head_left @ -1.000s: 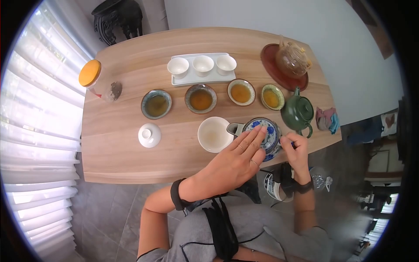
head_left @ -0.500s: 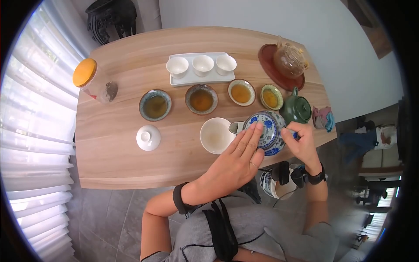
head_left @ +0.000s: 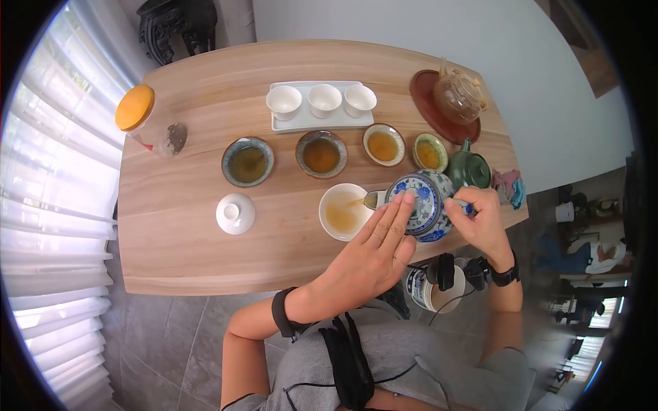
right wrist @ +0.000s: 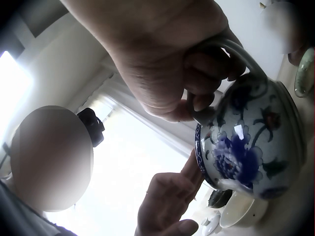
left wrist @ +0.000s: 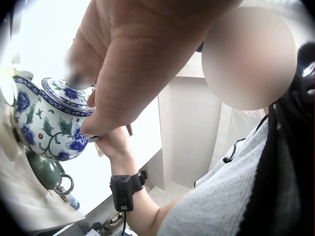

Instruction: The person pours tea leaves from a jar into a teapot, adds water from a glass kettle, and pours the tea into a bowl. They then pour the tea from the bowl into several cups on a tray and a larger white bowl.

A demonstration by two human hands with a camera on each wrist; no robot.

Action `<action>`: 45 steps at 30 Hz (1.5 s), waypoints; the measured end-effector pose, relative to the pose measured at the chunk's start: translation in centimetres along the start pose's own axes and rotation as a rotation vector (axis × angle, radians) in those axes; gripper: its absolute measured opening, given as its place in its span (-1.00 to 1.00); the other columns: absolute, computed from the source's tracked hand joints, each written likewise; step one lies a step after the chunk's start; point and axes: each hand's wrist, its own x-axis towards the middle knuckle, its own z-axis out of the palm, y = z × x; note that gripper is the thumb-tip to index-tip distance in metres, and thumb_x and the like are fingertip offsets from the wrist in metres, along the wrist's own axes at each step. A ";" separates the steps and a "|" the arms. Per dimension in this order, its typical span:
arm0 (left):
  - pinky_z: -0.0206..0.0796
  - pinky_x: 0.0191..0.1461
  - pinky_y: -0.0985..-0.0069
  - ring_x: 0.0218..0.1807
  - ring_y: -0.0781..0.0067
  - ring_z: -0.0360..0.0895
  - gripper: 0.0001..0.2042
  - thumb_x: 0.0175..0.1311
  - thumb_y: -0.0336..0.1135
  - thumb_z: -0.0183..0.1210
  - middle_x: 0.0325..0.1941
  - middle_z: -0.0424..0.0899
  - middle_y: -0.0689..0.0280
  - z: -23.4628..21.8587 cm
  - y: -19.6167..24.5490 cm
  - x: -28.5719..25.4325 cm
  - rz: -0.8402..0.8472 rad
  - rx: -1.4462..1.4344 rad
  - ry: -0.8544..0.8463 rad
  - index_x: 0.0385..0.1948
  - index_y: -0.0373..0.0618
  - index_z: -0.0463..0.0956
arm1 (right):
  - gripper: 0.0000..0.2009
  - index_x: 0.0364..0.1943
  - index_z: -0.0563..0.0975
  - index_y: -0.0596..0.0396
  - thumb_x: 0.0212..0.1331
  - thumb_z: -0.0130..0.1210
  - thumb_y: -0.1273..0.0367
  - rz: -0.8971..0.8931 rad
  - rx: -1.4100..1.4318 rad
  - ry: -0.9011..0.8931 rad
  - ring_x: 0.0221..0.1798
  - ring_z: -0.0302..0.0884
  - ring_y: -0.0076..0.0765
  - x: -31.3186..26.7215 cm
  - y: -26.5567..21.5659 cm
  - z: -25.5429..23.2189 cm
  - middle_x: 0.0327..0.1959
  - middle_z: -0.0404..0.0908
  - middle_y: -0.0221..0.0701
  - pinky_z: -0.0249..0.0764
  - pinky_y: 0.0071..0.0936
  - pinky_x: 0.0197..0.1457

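Observation:
A blue-and-white floral teapot point(head_left: 439, 183) hangs tilted toward the left over the table, its spout point(head_left: 375, 198) at the rim of a white bowl point(head_left: 327, 225). A thin amber stream runs from the spout into pale tea point(head_left: 341, 214) in that bowl. My right hand point(head_left: 481, 220) grips the teapot's handle point(right wrist: 252, 61), fingers curled through the loop. Straight fingers of my left hand point(head_left: 375, 245) lie across the teapot's lid point(left wrist: 66, 92), partly covering it. Close behind the teapot stands a green teapot point(head_left: 469, 169), partly hidden by it.
Several bowls of tea, including a dark one point(head_left: 248, 162), stand in a row beyond the white bowl. An upturned white lid point(head_left: 235, 214) lies to the left. Farther back are a white tray point(head_left: 322, 124) with cups, a glass teapot point(head_left: 458, 97) and a yellow-capped jar point(head_left: 135, 107).
The teapot has risen and tipped further left, and tea now streams into the white bowl. My right hand has lifted with the handle; my left hand stays on the lid.

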 end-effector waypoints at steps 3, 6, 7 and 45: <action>0.06 0.37 0.13 0.37 -0.15 0.11 -0.74 0.06 -0.39 0.15 0.33 0.06 -0.29 -0.1 0.1 0.1 0.002 0.007 -0.013 -0.28 -0.27 0.30 | -0.82 -0.66 0.48 0.21 -0.02 0.18 0.45 0.000 -0.027 -0.006 -0.74 0.28 -0.39 0.1 -0.4 -0.3 -0.81 0.35 -0.31 0.12 -0.46 -0.64; 0.09 0.35 0.14 0.36 -0.15 0.14 -0.77 0.09 -0.38 0.13 0.31 0.08 -0.31 -0.1 0.3 0.1 0.002 0.049 -0.004 -0.31 -0.28 0.31 | -0.83 -0.66 0.49 0.19 -0.03 0.18 0.44 -0.028 -0.028 -0.009 -0.73 0.27 -0.36 0.3 -0.7 -0.5 -0.82 0.34 -0.31 0.12 -0.44 -0.63; 0.10 0.35 0.14 0.35 -0.15 0.15 -0.79 0.11 -0.38 0.11 0.30 0.10 -0.32 -0.1 0.4 0.1 0.006 0.077 -0.004 -0.32 -0.28 0.31 | -0.83 -0.66 0.49 0.19 -0.03 0.18 0.44 -0.028 -0.028 -0.009 -0.73 0.27 -0.36 0.4 -0.8 -0.6 -0.82 0.34 -0.31 0.12 -0.44 -0.63; 0.12 0.34 0.07 0.32 -0.25 0.17 -0.83 0.18 -0.41 0.06 0.25 0.13 -0.39 -0.3 -1.6 -3.6 0.073 0.107 0.007 -0.30 -0.31 0.32 | -0.77 -0.75 0.39 0.10 -0.13 0.18 0.37 -0.443 -0.346 -0.165 -0.67 0.33 -0.12 3.7 -5.5 -0.5 -0.80 0.35 -0.33 0.28 -0.31 -0.46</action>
